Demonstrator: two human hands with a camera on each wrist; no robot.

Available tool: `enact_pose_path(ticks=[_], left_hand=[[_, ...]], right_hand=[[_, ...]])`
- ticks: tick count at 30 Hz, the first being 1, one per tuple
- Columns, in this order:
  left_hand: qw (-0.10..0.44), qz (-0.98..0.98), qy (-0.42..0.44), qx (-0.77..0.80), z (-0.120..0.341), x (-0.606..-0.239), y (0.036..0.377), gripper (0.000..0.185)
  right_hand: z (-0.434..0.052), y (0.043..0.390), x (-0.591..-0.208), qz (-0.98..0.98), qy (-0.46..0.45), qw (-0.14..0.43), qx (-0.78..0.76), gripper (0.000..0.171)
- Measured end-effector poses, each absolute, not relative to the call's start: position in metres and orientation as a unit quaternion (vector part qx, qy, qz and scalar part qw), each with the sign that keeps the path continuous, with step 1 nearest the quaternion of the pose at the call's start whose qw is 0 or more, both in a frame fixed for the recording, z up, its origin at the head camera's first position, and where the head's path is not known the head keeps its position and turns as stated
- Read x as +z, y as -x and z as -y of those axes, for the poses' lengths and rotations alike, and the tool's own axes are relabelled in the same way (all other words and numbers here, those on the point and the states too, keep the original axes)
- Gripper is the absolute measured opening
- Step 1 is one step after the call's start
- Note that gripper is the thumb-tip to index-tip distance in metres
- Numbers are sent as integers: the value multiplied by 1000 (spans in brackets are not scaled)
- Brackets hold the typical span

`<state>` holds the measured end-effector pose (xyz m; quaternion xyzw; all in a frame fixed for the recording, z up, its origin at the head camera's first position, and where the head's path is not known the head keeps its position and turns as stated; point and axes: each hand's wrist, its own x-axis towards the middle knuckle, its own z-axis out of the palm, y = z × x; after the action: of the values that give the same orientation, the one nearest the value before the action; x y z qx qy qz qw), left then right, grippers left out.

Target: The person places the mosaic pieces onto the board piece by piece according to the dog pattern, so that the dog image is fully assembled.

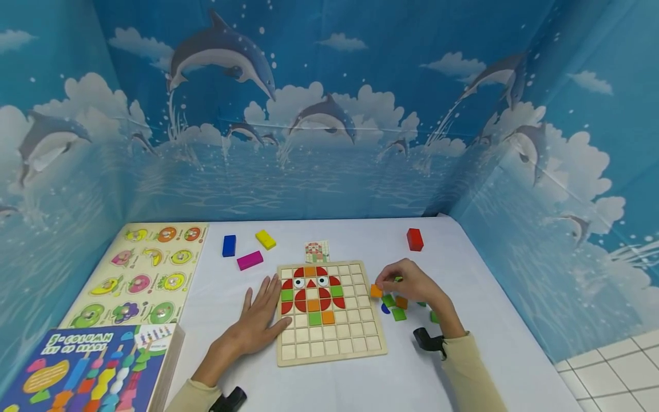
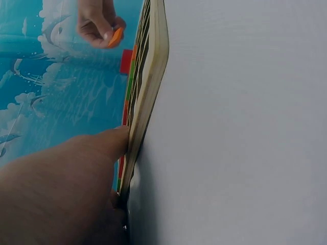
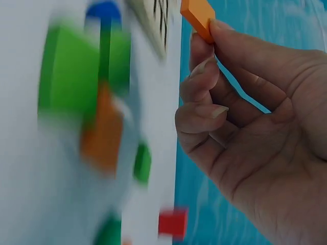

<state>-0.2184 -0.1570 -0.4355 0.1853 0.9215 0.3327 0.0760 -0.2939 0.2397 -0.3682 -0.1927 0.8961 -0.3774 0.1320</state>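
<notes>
A person's right hand (image 1: 412, 283) pinches a small orange tile (image 1: 376, 291) between thumb and fingertips, just off the right edge of a wooden grid board (image 1: 329, 312) on a white desk (image 1: 463, 366). The right-wrist view shows the same orange tile (image 3: 198, 15) clamped at the tips of the thumb and forefinger, the other fingers curled in beneath. The left hand (image 1: 259, 320) lies flat with fingers straight, its grip released, resting on the desk and touching the board's left edge. The upper left part of the board carries a red, green and orange tile pattern with two eyes. Loose green, orange and blue tiles (image 1: 393, 306) sit near the right hand. Farther back lie a blue block (image 1: 229, 245), a yellow block (image 1: 265, 239), a magenta block (image 1: 249, 260) and a red block (image 1: 414, 239), with a small pattern card (image 1: 316, 251) just behind the board. A fruit peg puzzle (image 1: 144, 274) and a bead-set box (image 1: 87, 369) sit at the left.
</notes>
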Motion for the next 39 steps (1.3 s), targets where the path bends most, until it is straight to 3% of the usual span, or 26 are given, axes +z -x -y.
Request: enact_pose_path(ticks=[7,13,21,39], left_hand=[[82,-929,-177,316,156,-441,220,96],[72,-928,-176,320,155,-444,220,97],[76,-929,-175,318,154,-443,220,98],[80,-929,-172,317,157,-443,221,97]], right_hand=[[-194,283,-375,-866,294,139,-379,6],[-175,274,-381,-861,301,162,-377,5],[-166,268,-383,-855,340,144,-365,7],[-161,266,-384,-862,326,129,-367,11]])
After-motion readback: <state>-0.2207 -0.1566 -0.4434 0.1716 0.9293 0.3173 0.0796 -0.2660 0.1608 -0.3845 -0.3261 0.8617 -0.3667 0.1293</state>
